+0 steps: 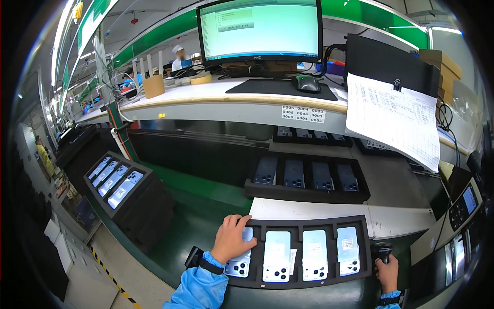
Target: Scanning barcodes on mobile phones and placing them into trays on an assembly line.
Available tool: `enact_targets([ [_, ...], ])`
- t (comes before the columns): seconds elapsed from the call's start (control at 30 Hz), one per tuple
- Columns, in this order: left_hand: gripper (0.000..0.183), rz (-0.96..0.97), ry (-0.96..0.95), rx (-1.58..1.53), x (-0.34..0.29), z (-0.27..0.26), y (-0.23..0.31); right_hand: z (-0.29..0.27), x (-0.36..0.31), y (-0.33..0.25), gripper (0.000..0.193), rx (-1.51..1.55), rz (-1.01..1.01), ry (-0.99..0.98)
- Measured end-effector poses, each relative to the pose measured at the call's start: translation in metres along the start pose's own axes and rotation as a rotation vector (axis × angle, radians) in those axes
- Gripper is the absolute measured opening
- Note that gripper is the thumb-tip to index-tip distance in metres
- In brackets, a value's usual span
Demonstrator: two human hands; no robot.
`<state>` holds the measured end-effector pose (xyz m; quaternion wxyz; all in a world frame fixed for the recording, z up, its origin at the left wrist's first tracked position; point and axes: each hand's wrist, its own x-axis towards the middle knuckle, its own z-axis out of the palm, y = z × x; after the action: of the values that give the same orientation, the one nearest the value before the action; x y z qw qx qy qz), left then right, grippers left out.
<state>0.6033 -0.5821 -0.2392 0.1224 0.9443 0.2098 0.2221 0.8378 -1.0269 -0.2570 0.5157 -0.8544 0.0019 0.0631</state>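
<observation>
A black foam tray (329,223) lies before me with light-blue phones in its slots, camera ends toward me. My left hand (232,243) is closed over its far left corner, fingers at the rim and thumb across the leftmost phone (238,265). That phone is partly covered by the hand. Two more phones, a second phone (278,250) and a third phone (315,252), lie in the middle slots. The rightmost phone (348,247) carries a white label. Right of the tray, my right hand (388,274) is wrapped round a black handheld barcode scanner (381,250).
Behind is another foam tray (309,194) of darker phones. At left, stacked foam trays (141,198) hold more phones. Above, a shelf (206,104) bears a monitor (260,33), a mouse (307,83) and clipped paper sheets (393,116). A machine with a small screen (469,200) stands at right.
</observation>
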Motion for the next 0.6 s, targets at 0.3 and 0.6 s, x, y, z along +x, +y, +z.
enact_targets([
  [0.3, 0.037, 0.02, 0.202, -0.702, 0.0, 0.004, -0.023, -0.003, 0.003, 0.004, 0.016, -0.02, 0.017, 0.008],
  [0.6, 0.031, -0.054, 0.228, -0.752, -0.002, 0.004, -0.021, -0.001, 0.003, 0.005, 0.013, -0.021, 0.021, -0.017],
])
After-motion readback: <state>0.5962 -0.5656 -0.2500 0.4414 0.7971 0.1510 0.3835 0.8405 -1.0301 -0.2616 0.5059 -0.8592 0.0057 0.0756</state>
